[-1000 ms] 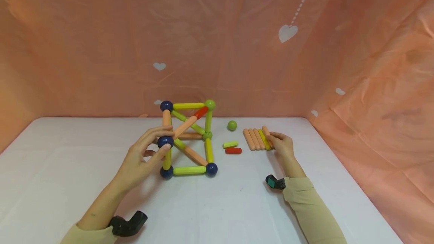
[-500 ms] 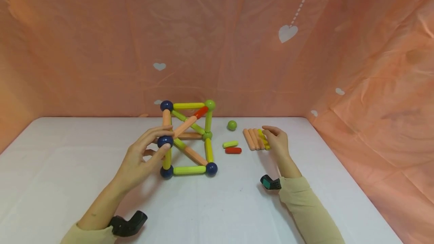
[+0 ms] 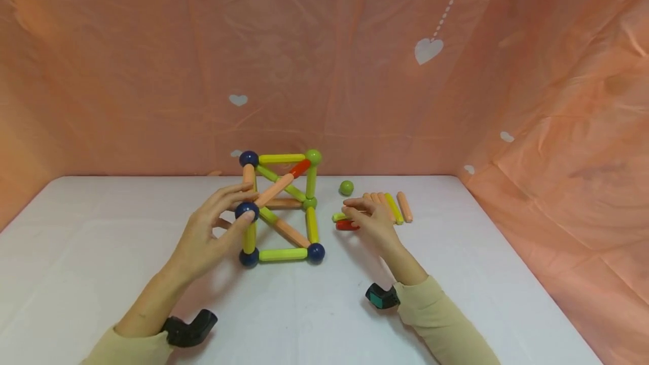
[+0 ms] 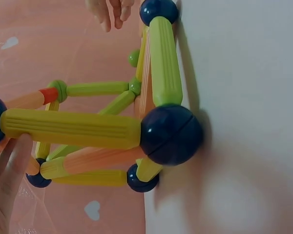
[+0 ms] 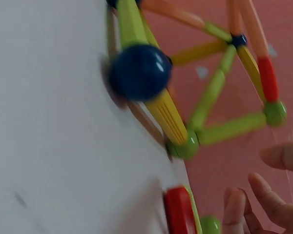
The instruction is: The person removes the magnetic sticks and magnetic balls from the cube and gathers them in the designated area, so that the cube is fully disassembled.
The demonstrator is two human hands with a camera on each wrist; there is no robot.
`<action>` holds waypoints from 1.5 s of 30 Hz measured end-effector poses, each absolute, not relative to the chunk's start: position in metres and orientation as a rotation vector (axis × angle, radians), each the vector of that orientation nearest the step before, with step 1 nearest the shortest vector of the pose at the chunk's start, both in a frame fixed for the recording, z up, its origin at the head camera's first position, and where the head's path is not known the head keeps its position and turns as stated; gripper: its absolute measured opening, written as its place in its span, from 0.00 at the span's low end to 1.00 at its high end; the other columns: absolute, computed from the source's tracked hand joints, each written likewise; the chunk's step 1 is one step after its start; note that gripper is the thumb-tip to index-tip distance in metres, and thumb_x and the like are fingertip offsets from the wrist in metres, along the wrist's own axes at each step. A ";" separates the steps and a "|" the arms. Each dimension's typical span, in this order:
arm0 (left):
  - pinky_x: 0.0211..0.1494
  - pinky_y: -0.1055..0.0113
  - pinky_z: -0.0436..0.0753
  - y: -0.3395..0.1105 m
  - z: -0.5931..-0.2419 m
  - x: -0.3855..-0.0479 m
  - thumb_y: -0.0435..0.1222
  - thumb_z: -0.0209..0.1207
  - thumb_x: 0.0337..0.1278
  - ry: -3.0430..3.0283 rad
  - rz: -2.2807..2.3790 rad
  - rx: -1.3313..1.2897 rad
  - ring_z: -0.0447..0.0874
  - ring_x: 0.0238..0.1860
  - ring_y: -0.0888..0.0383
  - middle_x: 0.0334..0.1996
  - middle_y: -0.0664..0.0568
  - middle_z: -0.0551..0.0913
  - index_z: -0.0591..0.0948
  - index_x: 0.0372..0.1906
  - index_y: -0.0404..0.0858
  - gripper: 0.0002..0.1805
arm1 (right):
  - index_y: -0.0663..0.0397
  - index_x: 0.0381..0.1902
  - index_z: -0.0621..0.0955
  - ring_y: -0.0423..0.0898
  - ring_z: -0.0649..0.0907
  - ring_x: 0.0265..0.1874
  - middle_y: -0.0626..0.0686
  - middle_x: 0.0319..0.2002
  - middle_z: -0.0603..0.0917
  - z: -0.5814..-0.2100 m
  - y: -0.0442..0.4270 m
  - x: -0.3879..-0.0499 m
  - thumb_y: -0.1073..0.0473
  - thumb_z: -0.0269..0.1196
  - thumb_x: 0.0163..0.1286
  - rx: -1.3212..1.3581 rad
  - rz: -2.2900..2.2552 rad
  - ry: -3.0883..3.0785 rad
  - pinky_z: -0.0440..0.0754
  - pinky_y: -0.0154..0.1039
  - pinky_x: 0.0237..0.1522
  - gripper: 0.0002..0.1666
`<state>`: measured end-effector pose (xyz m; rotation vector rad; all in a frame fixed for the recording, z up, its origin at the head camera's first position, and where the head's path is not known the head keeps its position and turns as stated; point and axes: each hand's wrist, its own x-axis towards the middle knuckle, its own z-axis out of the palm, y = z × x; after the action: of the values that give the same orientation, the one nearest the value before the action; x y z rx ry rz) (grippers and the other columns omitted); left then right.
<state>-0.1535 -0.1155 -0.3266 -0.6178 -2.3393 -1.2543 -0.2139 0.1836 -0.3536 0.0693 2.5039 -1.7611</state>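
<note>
"With the left hand (image 3: 215,232)?"
"Stretched forward, gripping the blue ball (image 3: 245,212) at an upper corner of the tabletop frame (image 3: 284,254)."
"With the right hand (image 3: 376,228)?"
"Angled inward near the short red stick (image 3: 345,225), with empty, parted fingers."

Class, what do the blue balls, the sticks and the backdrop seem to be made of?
Blue balls: probably hard plastic, glossy, with bright highlights and a seam on one.
Sticks: likely moulded plastic, fairly matte; some show lengthwise ridges, though painted wood remains possible.
Backdrop: fabric or thin sheeting, faintly shiny, judging by its creases.
</note>
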 end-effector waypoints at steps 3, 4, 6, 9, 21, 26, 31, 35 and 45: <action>0.39 0.67 0.77 -0.116 -0.324 -0.161 0.35 0.53 0.68 -2.351 -1.235 -0.605 0.75 0.49 0.60 0.60 0.50 0.74 0.80 0.55 0.40 0.15 | 0.64 0.54 0.78 0.50 0.83 0.42 0.60 0.48 0.82 -0.357 0.174 -0.207 0.58 0.63 0.66 -0.037 -1.742 2.462 0.81 0.39 0.46 0.21; 0.39 0.66 0.76 -0.116 -0.323 -0.165 0.36 0.51 0.70 -2.355 -1.240 -0.593 0.75 0.51 0.57 0.60 0.49 0.74 0.80 0.55 0.39 0.14 | 0.64 0.54 0.78 0.50 0.84 0.41 0.60 0.48 0.82 -0.358 0.171 -0.205 0.58 0.63 0.66 -0.069 -1.727 2.443 0.82 0.39 0.45 0.22; 0.40 0.64 0.75 -0.116 -0.321 -0.174 0.37 0.49 0.71 -2.354 -1.249 -0.563 0.74 0.53 0.51 0.61 0.46 0.72 0.80 0.53 0.36 0.15 | 0.64 0.55 0.77 0.48 0.83 0.42 0.60 0.48 0.82 -0.361 0.166 -0.200 0.58 0.64 0.65 -0.146 -1.659 2.416 0.82 0.40 0.44 0.23; 0.45 0.59 0.74 -0.117 -0.318 -0.188 0.38 0.51 0.70 -2.339 -1.279 -0.505 0.71 0.58 0.45 0.63 0.42 0.70 0.80 0.53 0.33 0.16 | 0.60 0.56 0.77 0.46 0.82 0.44 0.58 0.49 0.81 -0.367 0.159 -0.194 0.55 0.66 0.63 -0.228 -1.506 2.421 0.81 0.39 0.44 0.25; 0.71 0.41 0.56 -0.120 -0.312 -0.218 0.37 0.55 0.65 -2.450 -1.711 -0.389 0.56 0.70 0.38 0.72 0.39 0.55 0.52 0.76 0.45 0.38 | 0.59 0.56 0.76 0.49 0.81 0.45 0.58 0.48 0.82 -0.369 0.146 -0.185 0.58 0.68 0.60 -0.295 -1.434 2.456 0.82 0.40 0.42 0.27; 0.65 0.46 0.64 -0.128 -0.310 -0.211 0.36 0.55 0.64 -2.463 -1.650 -0.331 0.64 0.63 0.39 0.66 0.36 0.60 0.58 0.74 0.43 0.35 | 0.59 0.56 0.77 0.50 0.81 0.47 0.57 0.49 0.82 -0.366 0.146 -0.190 0.59 0.67 0.61 -0.360 -1.374 2.455 0.82 0.41 0.45 0.25; 0.56 0.62 0.69 -0.138 -0.311 -0.197 0.39 0.56 0.65 -2.456 -1.465 -0.299 0.70 0.57 0.44 0.60 0.38 0.66 0.70 0.65 0.38 0.25 | 0.56 0.53 0.80 0.52 0.81 0.49 0.55 0.49 0.83 -0.360 0.146 -0.199 0.59 0.66 0.62 -0.401 -1.291 2.517 0.80 0.45 0.50 0.21; 0.50 0.74 0.70 -0.147 -0.313 -0.184 0.40 0.57 0.65 -2.448 -1.368 -0.292 0.71 0.51 0.54 0.54 0.42 0.71 0.73 0.58 0.36 0.20 | 0.57 0.48 0.82 0.49 0.83 0.45 0.54 0.44 0.85 -0.360 0.143 -0.210 0.59 0.65 0.63 -0.393 -1.210 2.652 0.81 0.42 0.47 0.16; 0.39 0.80 0.71 -0.143 -0.313 -0.155 0.31 0.67 0.51 -2.352 -1.229 -0.516 0.70 0.40 0.68 0.51 0.49 0.74 0.76 0.45 0.37 0.16 | 0.58 0.47 0.82 0.45 0.84 0.32 0.57 0.40 0.84 -0.366 0.134 -0.248 0.54 0.64 0.66 -0.262 -1.320 2.689 0.80 0.34 0.34 0.16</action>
<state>-0.1554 -0.1429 -0.3132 -0.5156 -2.3523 -1.2290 -0.2482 0.1343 -0.3656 -0.2619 2.6890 -1.3196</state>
